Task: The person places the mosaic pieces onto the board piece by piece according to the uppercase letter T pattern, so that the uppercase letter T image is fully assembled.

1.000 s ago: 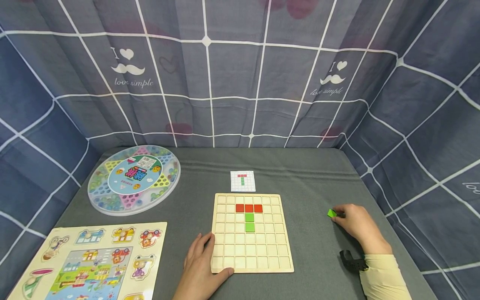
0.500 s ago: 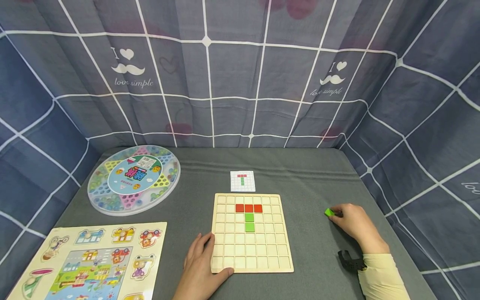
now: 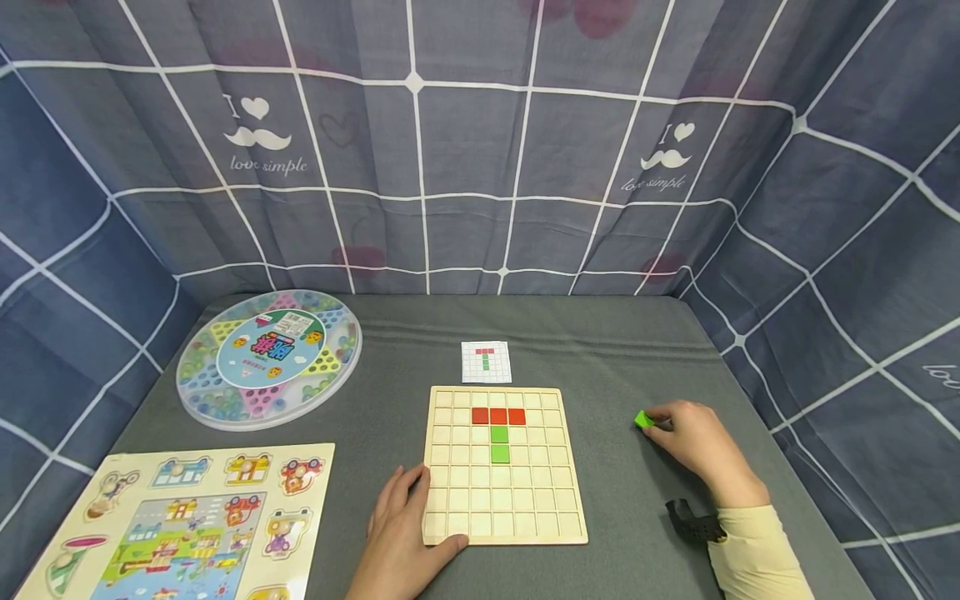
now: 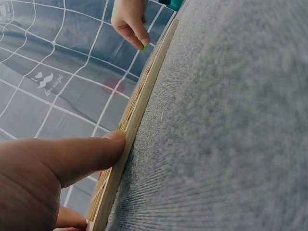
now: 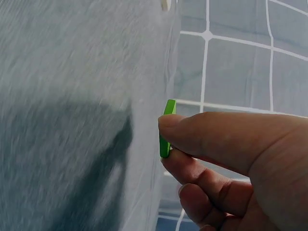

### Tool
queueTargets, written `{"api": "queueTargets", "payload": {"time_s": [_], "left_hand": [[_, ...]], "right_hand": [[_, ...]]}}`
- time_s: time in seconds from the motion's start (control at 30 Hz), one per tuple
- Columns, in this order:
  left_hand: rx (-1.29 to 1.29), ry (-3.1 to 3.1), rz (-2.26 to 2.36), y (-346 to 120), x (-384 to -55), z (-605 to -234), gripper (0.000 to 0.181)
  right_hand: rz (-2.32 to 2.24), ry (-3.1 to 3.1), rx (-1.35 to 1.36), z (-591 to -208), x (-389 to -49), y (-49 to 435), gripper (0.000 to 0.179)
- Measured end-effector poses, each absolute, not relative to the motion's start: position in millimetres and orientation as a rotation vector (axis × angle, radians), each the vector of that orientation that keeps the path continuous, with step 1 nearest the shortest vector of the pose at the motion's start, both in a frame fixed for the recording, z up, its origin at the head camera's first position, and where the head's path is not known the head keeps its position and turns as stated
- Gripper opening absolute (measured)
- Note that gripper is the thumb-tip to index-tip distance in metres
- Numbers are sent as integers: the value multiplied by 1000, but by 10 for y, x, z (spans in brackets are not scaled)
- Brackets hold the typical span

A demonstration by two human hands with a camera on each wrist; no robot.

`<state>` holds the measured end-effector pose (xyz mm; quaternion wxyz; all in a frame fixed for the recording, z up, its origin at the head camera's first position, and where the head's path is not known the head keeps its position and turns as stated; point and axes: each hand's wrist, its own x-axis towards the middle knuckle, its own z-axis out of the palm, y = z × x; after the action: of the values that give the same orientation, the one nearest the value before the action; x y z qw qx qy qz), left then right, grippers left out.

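Observation:
The right hand [image 3: 701,442] pinches a small green square tile [image 3: 642,420] between thumb and finger, above the cloth to the right of the board. In the right wrist view the tile [image 5: 164,144] is seen edge-on at the fingertips. The left hand [image 3: 399,537] rests against the lower left corner of a wooden grid board [image 3: 528,502], its thumb straight along the near edge and its fingers at the left side. On the board lie a row of three red tiles [image 3: 498,416] and two green tiles [image 3: 499,443] below the middle one.
Behind the board lies a small printed card [image 3: 486,362] with a red and green T pattern. To the left are a round marble game board [image 3: 268,360] and a picture puzzle board [image 3: 313,500]. A grid-patterned curtain [image 3: 465,150] stands behind the grey cloth [image 3: 600,350].
Holding the green tile, the right hand has moved slightly left toward the board. The left hand and the tiles on the board have stayed in place.

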<state>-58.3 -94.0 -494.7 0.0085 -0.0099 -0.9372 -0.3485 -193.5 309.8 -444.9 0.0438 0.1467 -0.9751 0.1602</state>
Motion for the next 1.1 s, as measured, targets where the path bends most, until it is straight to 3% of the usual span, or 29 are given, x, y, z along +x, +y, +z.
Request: {"api": "queueTargets", "payload": {"time_s": [0.4,1.1], "left_hand": [[-29,-2921,-1089,-937,-580,-4950,97],[-53,-2901,-1069,-937,-571,-4953,96]], "right_hand": [[484,-2901,620,-4354,-1915,2631,18],[567,-2802,1003,-4506,-1711,1824,20]]}}
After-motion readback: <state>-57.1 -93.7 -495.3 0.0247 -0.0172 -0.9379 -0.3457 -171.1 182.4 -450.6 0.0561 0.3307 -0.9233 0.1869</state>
